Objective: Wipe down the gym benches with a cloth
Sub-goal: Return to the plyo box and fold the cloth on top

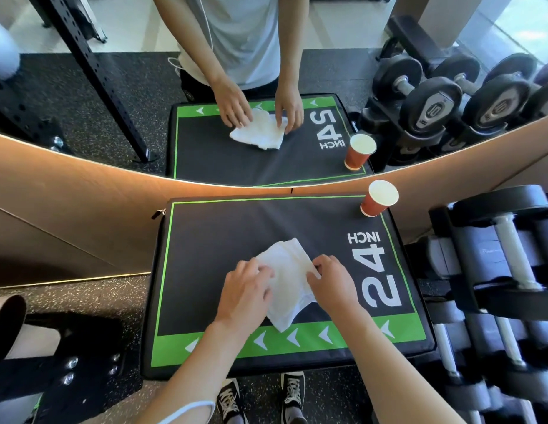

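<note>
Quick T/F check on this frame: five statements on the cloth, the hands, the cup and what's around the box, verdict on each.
1. Both hands are on the white folded cloth. True: the left hand and right hand both touch it.
2. The cloth lies on the black and green padded "24 INCH" box. True.
3. The red paper cup lies tipped on its side. False: it stands upright at the box's far right corner.
4. The cup touches the cloth. False: they are well apart.
5. The black dumbbell rack stands left of the box. False: it is on the right.
</note>
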Action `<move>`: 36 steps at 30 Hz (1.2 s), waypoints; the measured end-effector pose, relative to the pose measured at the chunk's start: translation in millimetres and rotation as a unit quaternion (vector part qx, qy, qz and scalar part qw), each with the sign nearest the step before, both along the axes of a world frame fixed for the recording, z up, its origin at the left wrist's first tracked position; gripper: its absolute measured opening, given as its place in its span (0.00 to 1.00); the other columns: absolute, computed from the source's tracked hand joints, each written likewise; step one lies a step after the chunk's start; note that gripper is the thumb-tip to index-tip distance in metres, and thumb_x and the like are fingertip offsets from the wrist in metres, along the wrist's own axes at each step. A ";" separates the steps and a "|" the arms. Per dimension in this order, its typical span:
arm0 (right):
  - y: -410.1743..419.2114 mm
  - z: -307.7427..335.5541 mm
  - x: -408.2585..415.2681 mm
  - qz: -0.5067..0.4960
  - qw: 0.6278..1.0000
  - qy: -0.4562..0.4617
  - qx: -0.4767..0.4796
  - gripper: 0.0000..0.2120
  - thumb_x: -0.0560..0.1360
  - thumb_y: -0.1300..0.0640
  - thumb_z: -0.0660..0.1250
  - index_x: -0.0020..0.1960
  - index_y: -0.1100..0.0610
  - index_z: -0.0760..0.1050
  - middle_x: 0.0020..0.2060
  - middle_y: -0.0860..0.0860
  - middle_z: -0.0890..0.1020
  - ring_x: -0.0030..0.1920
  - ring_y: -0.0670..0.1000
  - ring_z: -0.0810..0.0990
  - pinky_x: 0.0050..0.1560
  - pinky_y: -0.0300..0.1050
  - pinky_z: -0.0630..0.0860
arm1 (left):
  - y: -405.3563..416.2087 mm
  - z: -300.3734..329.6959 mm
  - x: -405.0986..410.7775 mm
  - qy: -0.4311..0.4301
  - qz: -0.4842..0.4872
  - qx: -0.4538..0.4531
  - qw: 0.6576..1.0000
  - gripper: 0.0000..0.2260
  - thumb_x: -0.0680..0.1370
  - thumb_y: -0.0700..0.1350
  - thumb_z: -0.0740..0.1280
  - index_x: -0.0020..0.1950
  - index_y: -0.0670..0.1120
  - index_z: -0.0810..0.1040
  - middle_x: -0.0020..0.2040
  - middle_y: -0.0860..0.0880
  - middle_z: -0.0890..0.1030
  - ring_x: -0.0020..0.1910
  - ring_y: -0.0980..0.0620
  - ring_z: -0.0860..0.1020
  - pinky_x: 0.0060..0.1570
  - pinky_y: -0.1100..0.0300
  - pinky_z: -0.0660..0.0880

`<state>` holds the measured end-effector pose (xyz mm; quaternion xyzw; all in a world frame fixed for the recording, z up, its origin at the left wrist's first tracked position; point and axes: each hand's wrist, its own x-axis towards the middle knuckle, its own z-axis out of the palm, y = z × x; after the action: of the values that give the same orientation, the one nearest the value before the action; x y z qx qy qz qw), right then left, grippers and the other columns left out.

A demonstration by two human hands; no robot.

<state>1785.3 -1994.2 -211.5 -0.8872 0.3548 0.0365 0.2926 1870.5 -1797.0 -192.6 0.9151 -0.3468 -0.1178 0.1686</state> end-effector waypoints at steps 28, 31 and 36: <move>16.4 -5.2 -12.4 0.217 0.971 -0.074 -0.060 0.13 0.80 0.55 0.71 0.65 0.51 0.82 0.60 0.46 0.79 0.56 0.53 0.74 0.53 0.51 0.76 | 12.8 -19.3 -18.1 0.025 -0.099 -0.003 0.995 0.17 0.80 0.51 0.68 0.69 0.56 0.81 0.75 0.54 0.72 0.77 0.50 0.68 0.77 0.49 0.62; 25.3 -7.9 -10.5 0.208 0.971 -0.088 -0.073 0.12 0.80 0.55 0.71 0.63 0.52 0.83 0.59 0.46 0.79 0.55 0.53 0.75 0.48 0.51 0.77 | 22.4 -18.9 -6.7 0.049 -0.072 0.012 0.996 0.15 0.81 0.53 0.67 0.67 0.62 0.81 0.79 0.58 0.67 0.81 0.54 0.60 0.79 0.48 0.59; 60.3 -10.3 14.0 0.182 0.978 -0.074 -0.076 0.12 0.82 0.50 0.67 0.64 0.50 0.81 0.61 0.43 0.77 0.59 0.49 0.72 0.42 0.43 0.73 | 44.4 -16.4 15.0 0.049 -0.032 0.040 0.997 0.16 0.82 0.50 0.66 0.68 0.62 0.80 0.82 0.56 0.64 0.84 0.53 0.55 0.81 0.42 0.55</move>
<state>1799.4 -1933.9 -221.8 -0.9567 0.1671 -0.0034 0.2383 1885.5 -1752.6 -209.0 0.9025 -0.3627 -0.1814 0.1449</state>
